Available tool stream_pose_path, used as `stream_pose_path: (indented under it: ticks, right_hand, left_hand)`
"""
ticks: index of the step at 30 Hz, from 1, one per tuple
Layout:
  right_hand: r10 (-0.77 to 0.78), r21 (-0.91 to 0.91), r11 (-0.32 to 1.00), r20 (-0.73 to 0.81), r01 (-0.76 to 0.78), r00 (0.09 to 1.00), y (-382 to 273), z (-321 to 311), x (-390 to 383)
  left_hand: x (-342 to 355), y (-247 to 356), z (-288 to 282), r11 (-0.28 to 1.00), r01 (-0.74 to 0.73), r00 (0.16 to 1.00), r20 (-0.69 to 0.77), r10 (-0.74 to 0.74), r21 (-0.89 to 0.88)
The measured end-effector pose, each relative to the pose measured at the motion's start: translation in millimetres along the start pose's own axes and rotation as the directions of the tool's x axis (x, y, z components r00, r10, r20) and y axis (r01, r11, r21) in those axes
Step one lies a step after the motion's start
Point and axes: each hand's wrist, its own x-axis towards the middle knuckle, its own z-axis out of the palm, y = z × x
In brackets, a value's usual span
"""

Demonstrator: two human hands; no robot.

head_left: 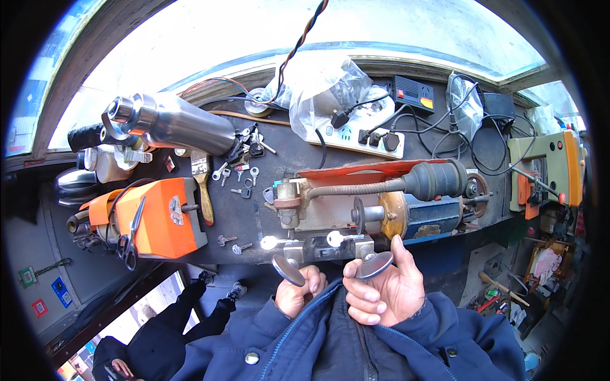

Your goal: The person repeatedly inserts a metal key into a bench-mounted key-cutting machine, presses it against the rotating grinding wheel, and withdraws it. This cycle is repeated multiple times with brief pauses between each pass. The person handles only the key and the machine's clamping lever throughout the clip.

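A key-cutting machine [416,213] with a blue motor stands on the dark bench in front of me. Two silver keys, a left key [270,242] and a right key [335,239], lie in its clamps along the front edge. Below the left key, my left hand [298,293] is curled at the left clamp knob [288,270], a round metal disc covering part of the fingers. My right hand [389,287] has the right clamp knob [376,264] between thumb and fingers. The cutting wheel [359,214] sits behind the right clamp.
Loose keys [246,190], a brush [203,190] and a steel bottle [184,124] lie left, beyond an orange machine [159,219] with scissors [131,238]. A power strip [356,141] and cables are behind. At right stands a beige machine [540,171]. Another person [155,343] is lower left.
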Motion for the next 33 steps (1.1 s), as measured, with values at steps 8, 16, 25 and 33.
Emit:
stream_pose_path:
  ticks: [8,16,25,33]
  right_hand:
    - [-0.001,-0.001,1.0,0.0,0.001,1.0,1.0,0.6,1.4]
    - [0.0,0.041,0.999,0.009,0.0,1.0,1.5,2.2,1.8]
    - [0.02,0.006,1.0,-0.003,-0.02,1.0,0.3,3.6,3.1]
    - [0.002,0.018,1.0,0.011,-0.002,1.0,1.2,3.9,3.8]
  left_hand:
    - [-0.9,0.4,-0.2,1.0,0.008,1.0,-0.018,-0.008,0.002]
    - [-1.3,3.3,1.3,1.0,0.023,0.999,-0.033,-0.023,0.001]
    - [0.5,3.4,-1.6,1.0,0.017,0.999,-0.032,-0.017,0.003]
    - [0.4,7.1,1.0,0.998,0.06,0.996,-0.066,-0.059,0.02]
